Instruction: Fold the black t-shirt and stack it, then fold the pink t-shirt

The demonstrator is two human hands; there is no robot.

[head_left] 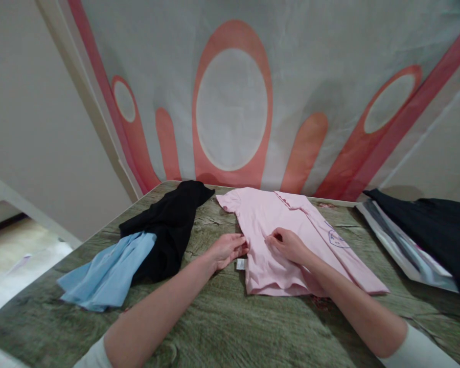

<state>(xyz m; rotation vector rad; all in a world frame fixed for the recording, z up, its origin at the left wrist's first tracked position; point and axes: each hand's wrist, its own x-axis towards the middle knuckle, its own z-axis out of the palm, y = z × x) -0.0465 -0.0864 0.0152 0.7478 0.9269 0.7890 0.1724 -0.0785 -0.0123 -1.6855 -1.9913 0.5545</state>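
1. A pale pink, soft-fabric shirt (264,217) lies spread at the middle of a greenish-grey, wood-grain table (214,327), its near hem slightly rippled. One short sleeve points to the far left; a long strip of the shirt's cloth, with a dark blue line print (337,239), runs along the right side. Red scalloped trim (283,200) shows at the far edge.
2. The left hand (227,250) is at the shirt's left edge, fingers curled and nearly closed, tips touching the cloth. Whether the edge is pinched between them, I cannot tell. A small white fabric tag (241,264) sticks out from that edge, just near of the fingertips.
3. The right hand (289,245) is over the middle of the shirt, fingers bent, thumb and forefinger brought close together at the cloth. I cannot tell whether a fold is caught there.
4. Left of the shirt lies a crumpled black cloth garment (170,225), with a light blue, loosely folded cloth garment (107,271) at its near left.
5. On the right, a dark, black-looking garment (425,220) lies over a stack of grey and white folded pieces (402,250).
6. Beyond the far edge stands a grey backdrop (310,46) printed with orange-pink rounded shapes.
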